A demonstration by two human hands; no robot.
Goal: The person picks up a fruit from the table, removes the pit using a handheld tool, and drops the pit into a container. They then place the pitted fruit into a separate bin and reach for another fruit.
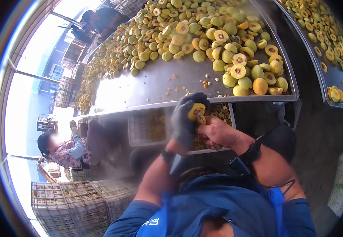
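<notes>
My left hand, in a dark glove, is shut on a halved yellow fruit held cut side up near the table's front edge. Bare, my right hand grips a small tool whose tip is pressed into the fruit's pit. Both hands meet just below the steel table. A large heap of yellow fruit, whole and halved, covers the table's far and right side. Loose pits lie on the bare metal.
A crate with cut fruit sits under the table edge, beside a pale crate. A second steel table with fruit stands to the right. A seated person works at left; another person at the far end. Stacked crates lower left.
</notes>
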